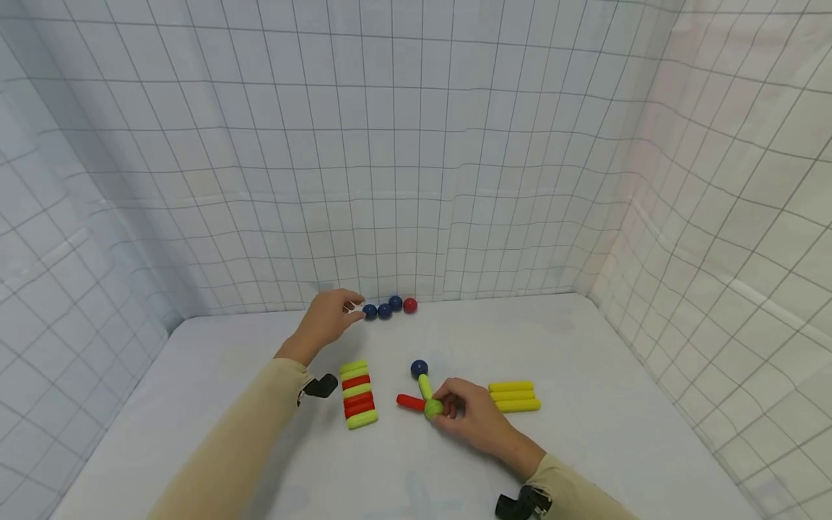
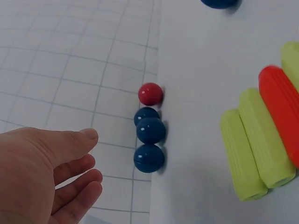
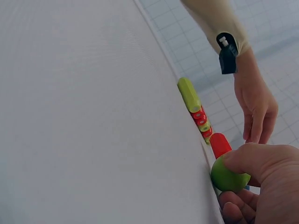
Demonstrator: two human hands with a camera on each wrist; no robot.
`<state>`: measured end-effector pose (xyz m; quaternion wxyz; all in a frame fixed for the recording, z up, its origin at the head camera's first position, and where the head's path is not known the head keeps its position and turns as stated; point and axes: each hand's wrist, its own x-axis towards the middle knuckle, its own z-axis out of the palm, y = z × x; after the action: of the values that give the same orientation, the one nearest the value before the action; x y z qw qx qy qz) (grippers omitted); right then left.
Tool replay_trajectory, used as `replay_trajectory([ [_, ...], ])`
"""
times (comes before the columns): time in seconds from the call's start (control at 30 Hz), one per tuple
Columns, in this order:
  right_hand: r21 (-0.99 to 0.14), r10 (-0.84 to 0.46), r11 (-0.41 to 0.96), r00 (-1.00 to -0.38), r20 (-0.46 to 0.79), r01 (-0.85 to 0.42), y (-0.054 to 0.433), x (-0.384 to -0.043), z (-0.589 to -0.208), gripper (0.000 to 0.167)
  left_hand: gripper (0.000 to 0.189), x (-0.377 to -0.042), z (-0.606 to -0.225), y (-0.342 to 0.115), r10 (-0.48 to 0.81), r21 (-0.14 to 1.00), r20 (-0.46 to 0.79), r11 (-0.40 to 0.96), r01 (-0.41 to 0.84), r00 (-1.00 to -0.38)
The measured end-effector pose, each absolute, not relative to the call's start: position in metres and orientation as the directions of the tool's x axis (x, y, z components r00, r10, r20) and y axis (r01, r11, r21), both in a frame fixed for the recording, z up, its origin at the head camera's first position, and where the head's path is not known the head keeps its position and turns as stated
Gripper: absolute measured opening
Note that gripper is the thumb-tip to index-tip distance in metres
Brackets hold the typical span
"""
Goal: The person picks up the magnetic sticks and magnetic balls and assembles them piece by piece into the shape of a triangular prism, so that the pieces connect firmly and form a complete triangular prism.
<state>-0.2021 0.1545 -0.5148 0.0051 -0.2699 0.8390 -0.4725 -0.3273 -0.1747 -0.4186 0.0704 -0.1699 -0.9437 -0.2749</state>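
My right hand (image 1: 479, 420) pinches a green ball (image 3: 229, 176) between thumb and fingers, low over the white table. A red stick (image 1: 410, 402) and a yellow-green stick (image 1: 425, 386) reach out from that ball. At the far end of the yellow-green one sits a dark blue ball (image 1: 419, 369). Towards the back of the table, my left hand (image 1: 327, 319) hovers with thumb and fingers apart, holding nothing. Just right of its fingertips is the nearest of several blue balls (image 2: 149, 158), grouped together with a red ball (image 2: 150, 94) at the end.
Red and yellow-green sticks (image 1: 358, 390) lie side by side on the table (image 1: 585, 462), nearer to me than the left hand. Yellow sticks (image 1: 512, 396) lie just beyond and right of the right hand. A white gridded cloth (image 1: 416, 144) stands upright behind the table and along both sides.
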Motion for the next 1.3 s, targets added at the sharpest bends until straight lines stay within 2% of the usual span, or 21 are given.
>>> replay_trajectory([
  [0.27,-0.802,-0.452,0.401,-0.857,0.248,-0.443,0.155,-0.202,-0.515,0.030,0.039,-0.358,-0.438,-0.180,0.211,0.596,0.135,0.763,0.249,-0.968],
  [0.53,-0.804,-0.450,0.401,-0.859,0.245,-0.439,0.156,-0.202,-0.515,0.030,0.043,-0.378,-0.457,-0.174,0.187,0.644,0.056,0.744,0.179,-0.981],
  [0.87,-0.795,-0.470,0.389,-0.842,0.265,-0.466,0.156,-0.204,-0.518,0.029,0.042,-0.382,-0.465,-0.170,0.179,0.617,0.037,0.769,0.164,-0.983],
  [1.3,-0.793,-0.472,0.389,-0.841,0.267,-0.470,0.156,-0.203,-0.515,0.032,0.033,-0.377,-0.463,-0.171,0.255,0.611,0.056,0.756,0.235,-0.965],
])
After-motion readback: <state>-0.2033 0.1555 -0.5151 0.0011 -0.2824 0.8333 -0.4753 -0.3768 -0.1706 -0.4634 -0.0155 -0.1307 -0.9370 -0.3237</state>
